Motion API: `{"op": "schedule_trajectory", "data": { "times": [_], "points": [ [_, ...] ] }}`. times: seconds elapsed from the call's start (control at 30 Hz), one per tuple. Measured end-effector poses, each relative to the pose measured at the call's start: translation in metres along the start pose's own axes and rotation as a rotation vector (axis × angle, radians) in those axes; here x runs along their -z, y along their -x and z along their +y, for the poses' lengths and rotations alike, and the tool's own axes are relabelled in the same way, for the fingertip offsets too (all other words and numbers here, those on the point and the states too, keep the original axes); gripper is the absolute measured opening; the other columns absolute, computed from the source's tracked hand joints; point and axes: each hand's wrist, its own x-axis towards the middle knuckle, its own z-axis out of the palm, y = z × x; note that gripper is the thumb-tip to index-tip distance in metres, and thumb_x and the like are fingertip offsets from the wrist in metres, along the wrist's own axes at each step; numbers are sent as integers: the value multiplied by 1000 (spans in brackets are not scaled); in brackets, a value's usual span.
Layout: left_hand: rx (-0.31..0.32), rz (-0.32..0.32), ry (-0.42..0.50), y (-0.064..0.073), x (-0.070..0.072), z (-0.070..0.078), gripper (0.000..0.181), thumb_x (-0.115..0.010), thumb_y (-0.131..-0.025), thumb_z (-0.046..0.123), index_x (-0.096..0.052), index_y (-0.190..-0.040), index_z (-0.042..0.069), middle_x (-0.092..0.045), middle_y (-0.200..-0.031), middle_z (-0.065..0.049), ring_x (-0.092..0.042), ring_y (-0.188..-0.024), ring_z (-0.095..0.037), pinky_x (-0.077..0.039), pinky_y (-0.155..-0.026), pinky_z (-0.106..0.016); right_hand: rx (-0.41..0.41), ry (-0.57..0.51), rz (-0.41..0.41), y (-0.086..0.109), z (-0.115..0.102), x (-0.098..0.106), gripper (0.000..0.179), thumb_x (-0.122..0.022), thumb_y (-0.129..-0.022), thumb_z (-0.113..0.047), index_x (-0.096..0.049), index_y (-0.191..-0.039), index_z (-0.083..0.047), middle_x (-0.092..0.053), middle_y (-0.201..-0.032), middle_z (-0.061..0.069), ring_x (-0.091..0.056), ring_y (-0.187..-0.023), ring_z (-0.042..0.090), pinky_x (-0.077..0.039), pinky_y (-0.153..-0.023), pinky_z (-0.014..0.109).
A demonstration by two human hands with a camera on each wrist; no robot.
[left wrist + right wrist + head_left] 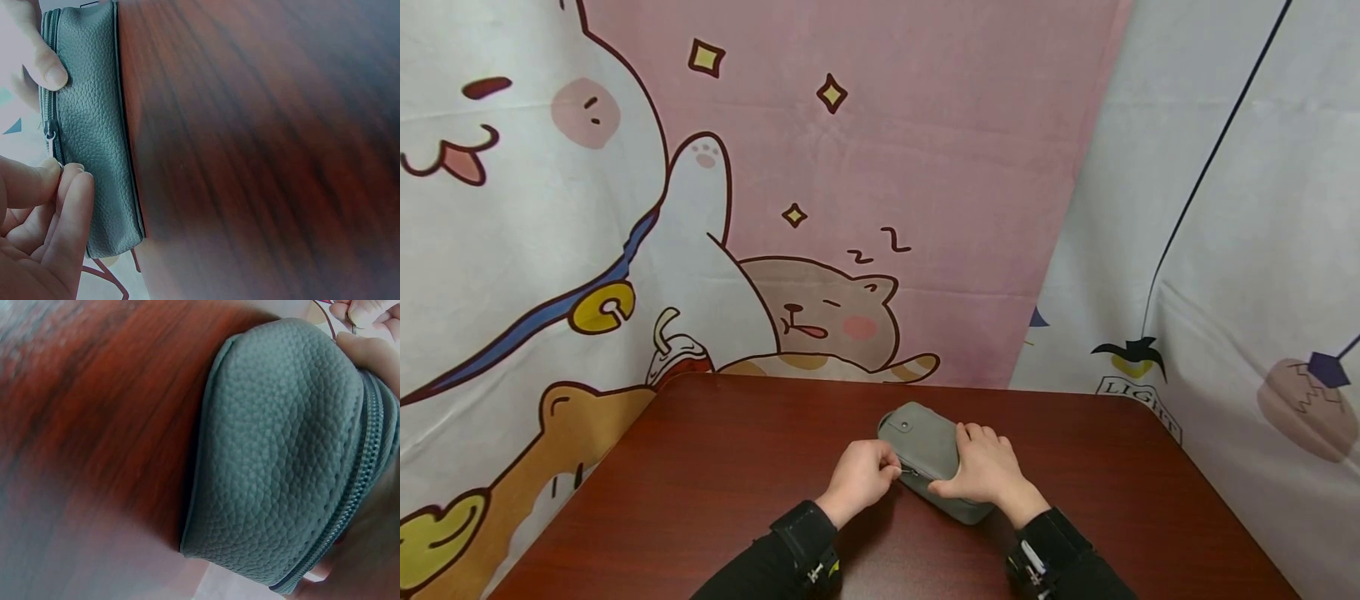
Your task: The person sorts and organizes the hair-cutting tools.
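A grey-green zip pouch point(919, 435) with a pebbled, leather-like surface lies on the table, a small snap tab at its far left end. My left hand point(860, 477) is at its near left side. In the left wrist view its thumb and fingertips pinch the zipper pull point(60, 164), just below the slider point(50, 130). My right hand point(988, 468) grips the pouch from above, thumb on the near side and fingers spread over the top. The zipper teeth point(361, 478) appear closed along the right end. The pouch's inside is hidden.
The reddish-brown wooden table point(722, 475) extends around the pouch, with its far edge a little beyond it. Behind hangs a cartoon-printed cloth point(970, 208). Dark sleeves with wrist straps point(805, 533) cover both forearms.
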Motion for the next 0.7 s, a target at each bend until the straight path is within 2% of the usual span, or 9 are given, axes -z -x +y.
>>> {"op": "schedule_trajectory", "data": {
  "times": [0.4, 0.7],
  "points": [
    [-1, 7, -16, 1, 8, -6, 20, -77, -84, 5, -67, -71, 17, -57, -67, 13, -47, -58, -4, -42, -53, -23, 29, 4, 10, 0, 1, 1, 110, -75, -63, -73, -52, -137, 5, -55, -131, 21, -52, -117, 38, -42, -92, 56],
    [19, 13, -28, 4, 18, -19, 19, -77, -84, 5, -67, -73, 17, -56, -66, 13, -46, -58, -5, -42, -54, -23, 83, 1, -11, 2, 6, 2, 109, -76, -65, -70, -50, -140, 5, -53, -134, 19, -50, -120, 37, -41, -93, 57]
  ]
}}
